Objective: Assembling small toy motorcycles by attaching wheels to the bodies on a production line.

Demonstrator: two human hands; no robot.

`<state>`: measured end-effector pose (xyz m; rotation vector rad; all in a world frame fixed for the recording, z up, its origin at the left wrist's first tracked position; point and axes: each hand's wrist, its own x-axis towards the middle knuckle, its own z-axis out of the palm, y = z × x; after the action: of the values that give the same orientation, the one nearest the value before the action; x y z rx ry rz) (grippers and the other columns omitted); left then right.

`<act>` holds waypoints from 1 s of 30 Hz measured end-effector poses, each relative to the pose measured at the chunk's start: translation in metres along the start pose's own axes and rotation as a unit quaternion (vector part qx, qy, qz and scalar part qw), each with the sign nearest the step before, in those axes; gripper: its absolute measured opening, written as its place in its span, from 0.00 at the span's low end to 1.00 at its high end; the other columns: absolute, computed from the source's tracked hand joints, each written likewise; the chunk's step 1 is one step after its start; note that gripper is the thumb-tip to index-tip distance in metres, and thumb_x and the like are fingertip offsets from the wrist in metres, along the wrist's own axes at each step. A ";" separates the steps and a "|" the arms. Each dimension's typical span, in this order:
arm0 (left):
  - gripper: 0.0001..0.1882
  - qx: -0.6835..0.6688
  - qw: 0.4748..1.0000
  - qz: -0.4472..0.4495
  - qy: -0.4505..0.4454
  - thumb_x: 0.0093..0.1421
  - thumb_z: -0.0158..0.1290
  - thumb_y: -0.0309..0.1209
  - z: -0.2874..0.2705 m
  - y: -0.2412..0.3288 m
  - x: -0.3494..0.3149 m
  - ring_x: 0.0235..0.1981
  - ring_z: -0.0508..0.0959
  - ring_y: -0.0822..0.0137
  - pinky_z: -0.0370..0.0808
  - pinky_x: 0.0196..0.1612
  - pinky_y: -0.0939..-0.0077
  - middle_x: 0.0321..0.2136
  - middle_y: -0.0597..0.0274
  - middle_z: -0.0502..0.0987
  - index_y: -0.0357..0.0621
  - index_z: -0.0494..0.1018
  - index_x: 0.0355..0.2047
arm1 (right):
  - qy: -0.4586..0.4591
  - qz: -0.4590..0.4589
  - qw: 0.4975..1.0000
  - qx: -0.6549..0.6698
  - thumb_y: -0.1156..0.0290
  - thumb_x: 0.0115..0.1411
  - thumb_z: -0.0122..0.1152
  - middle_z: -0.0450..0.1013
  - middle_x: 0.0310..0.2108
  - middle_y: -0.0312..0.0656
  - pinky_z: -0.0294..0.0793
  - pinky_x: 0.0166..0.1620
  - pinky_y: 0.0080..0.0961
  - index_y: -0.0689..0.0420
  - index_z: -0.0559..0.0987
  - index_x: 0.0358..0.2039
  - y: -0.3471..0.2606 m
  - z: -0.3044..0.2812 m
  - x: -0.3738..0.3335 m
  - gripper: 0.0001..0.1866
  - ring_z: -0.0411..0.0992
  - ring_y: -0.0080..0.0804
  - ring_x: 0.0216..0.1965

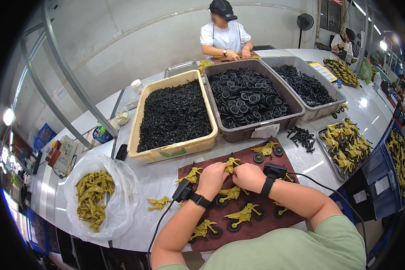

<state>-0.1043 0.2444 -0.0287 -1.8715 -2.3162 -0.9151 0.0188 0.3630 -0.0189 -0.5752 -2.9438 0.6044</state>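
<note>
Over the middle of a maroon mat [261, 228], my left hand [212, 179] and my right hand [249, 177] come together at a yellow toy motorcycle body [231, 164]. Fingers of both hands are closed on it, and they hide its lower part. Around my hands lie several more toy motorcycles; one with black wheels [244, 215] is nearest my body, another [267, 148] is at the mat's far right. A loose yellow body [158, 203] rests on the table left of the mat.
Beyond the mat stand a cream bin [202, 145] of small black parts, a brown bin [240, 134] of black wheels and a grey bin [325, 110]. A plastic bag [126, 216] holds yellow bodies. Black pieces [303, 137] lie loose near a filled tray [321, 143]. A co-worker [227, 38] works opposite.
</note>
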 end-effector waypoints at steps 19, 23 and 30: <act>0.05 0.071 0.997 0.024 0.012 0.50 0.54 0.27 0.009 0.003 0.001 0.33 0.76 0.55 0.73 0.38 0.63 0.27 0.55 0.75 0.40 0.71 0.27 | -0.006 -0.003 0.999 0.042 0.63 0.54 0.56 0.76 0.25 0.52 0.76 0.35 0.41 0.61 0.80 0.25 -0.002 -0.015 -0.004 0.13 0.76 0.50 0.30; 0.03 0.261 0.965 0.029 -0.010 0.53 0.48 0.26 0.025 0.013 0.005 0.29 0.77 0.62 0.73 0.35 0.69 0.25 0.56 0.75 0.41 0.71 0.27 | 0.069 -0.004 0.992 0.109 0.62 0.55 0.56 0.76 0.25 0.51 0.75 0.35 0.40 0.61 0.80 0.25 0.003 -0.024 0.000 0.14 0.75 0.51 0.30; 0.09 0.020 1.000 -0.008 -0.001 0.52 0.53 0.29 -0.004 0.004 0.006 0.32 0.78 0.52 0.75 0.37 0.61 0.27 0.48 0.76 0.36 0.71 0.31 | 0.193 -0.076 0.951 0.231 0.82 0.51 0.50 0.72 0.43 0.52 0.71 0.44 0.34 0.63 0.75 0.38 0.033 -0.032 0.009 0.13 0.72 0.46 0.43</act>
<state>-0.1032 0.2483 -0.0217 -1.8416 -2.3367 -0.8636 0.0265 0.4059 -0.0025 -0.3598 -2.3415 0.9908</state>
